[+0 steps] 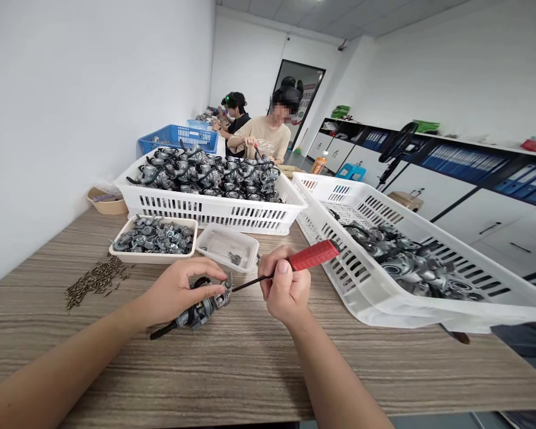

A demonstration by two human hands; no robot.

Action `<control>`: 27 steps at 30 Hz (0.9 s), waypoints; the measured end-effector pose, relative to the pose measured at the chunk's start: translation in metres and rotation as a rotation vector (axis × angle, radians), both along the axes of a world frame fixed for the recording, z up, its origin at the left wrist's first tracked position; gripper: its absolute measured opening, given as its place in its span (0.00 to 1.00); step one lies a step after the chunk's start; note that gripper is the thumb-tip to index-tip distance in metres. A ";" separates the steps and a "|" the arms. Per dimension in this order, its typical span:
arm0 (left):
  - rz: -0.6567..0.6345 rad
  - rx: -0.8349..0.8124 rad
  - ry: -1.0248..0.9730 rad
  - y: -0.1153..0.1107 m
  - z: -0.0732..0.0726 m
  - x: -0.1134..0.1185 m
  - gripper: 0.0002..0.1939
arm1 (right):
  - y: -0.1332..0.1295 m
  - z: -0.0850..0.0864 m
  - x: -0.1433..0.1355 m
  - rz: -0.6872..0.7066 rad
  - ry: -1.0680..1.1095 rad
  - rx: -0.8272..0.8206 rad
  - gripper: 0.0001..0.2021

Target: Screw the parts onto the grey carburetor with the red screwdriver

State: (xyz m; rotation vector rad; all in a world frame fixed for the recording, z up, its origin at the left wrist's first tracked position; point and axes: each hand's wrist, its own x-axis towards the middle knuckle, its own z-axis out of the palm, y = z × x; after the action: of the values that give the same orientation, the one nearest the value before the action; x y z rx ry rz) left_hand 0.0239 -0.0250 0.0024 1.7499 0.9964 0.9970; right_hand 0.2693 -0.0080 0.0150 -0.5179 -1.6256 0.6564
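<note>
Nearby, white basket [232, 220] holds grey metal parts [214, 173].

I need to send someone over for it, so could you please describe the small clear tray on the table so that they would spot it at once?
Start at the big white basket heaped with grey metal parts at the far side of the wooden table. Just in front of it sit two small trays side by side. The clear tray is the right one, nearly bare with only a few small bits, unlike the cream tray full of grey parts.
</note>
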 end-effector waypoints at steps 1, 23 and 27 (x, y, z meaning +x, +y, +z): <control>0.003 0.001 -0.003 0.000 0.000 0.000 0.12 | 0.000 0.000 0.000 0.001 0.000 0.001 0.19; 0.013 0.002 -0.016 -0.001 0.002 0.001 0.16 | -0.003 0.003 -0.002 -0.004 0.018 -0.021 0.20; 0.016 -0.008 -0.013 -0.001 0.002 0.001 0.16 | -0.003 0.002 -0.001 0.003 0.019 -0.018 0.20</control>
State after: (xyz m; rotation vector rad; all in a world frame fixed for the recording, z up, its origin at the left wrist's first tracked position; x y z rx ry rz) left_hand 0.0248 -0.0264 0.0043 1.7294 1.0057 1.0122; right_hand 0.2680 -0.0110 0.0173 -0.5210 -1.6040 0.6769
